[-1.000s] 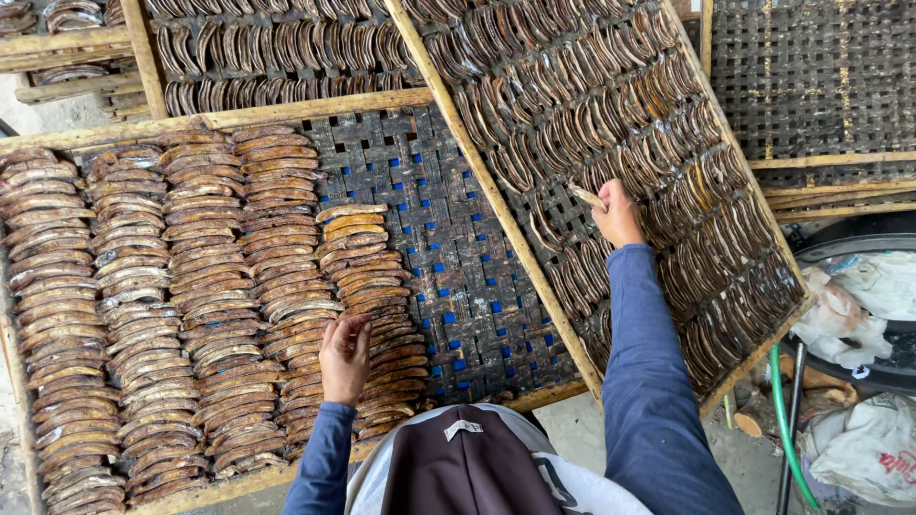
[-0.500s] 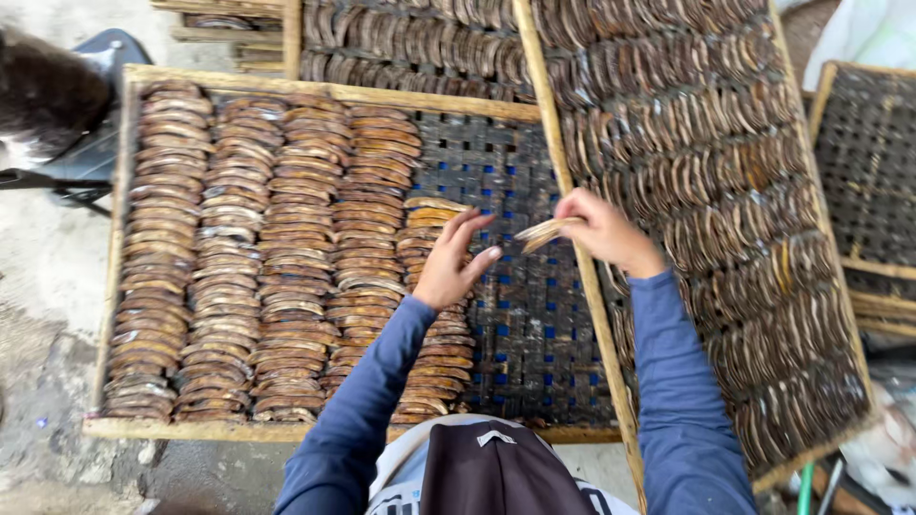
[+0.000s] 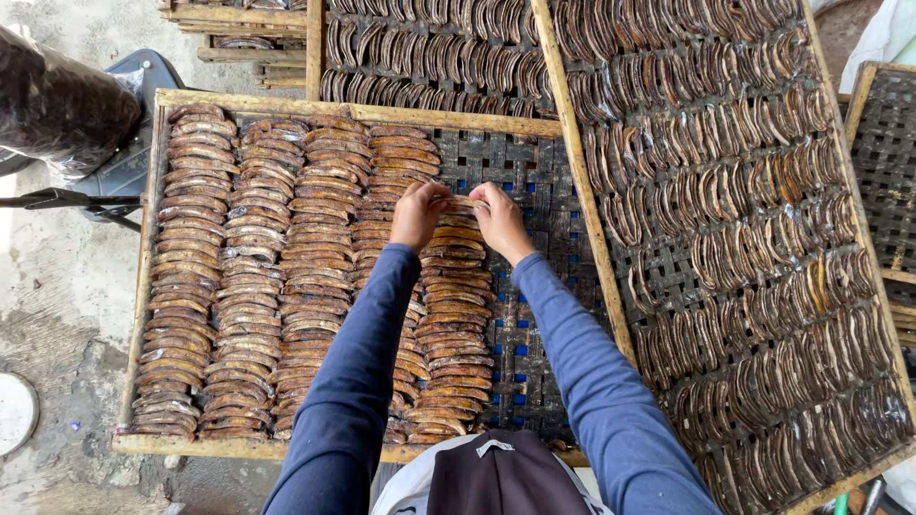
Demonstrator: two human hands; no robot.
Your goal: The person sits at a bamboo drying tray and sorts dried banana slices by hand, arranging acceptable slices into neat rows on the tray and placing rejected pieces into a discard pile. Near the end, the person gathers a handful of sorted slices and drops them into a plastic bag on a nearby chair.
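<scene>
Concrete floor (image 3: 57,315) carries a wooden-framed woven tray (image 3: 534,315), its left part filled with rows of brown curved slices. Left hand (image 3: 418,214) and right hand (image 3: 500,221) together pinch one brown slice (image 3: 460,202) between them at the top of the rightmost row (image 3: 456,324). Beyond and right, a tilted tray (image 3: 725,219) holds darker slices.

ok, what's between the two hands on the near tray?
Head view: one brown curved strip, held at its ends by left hand and right hand, above the fifth column of strips. Nothing else.

Curved strips (image 3: 286,277) reddish-brown, glossy. Woven tray mesh (image 3: 534,315) black, blue showing through gaps. Tray frame (image 3: 353,110) pale wood. Sleeves (image 3: 592,381) blue. Neighbouring tray strips (image 3: 744,219) darker brown-grey.
</scene>
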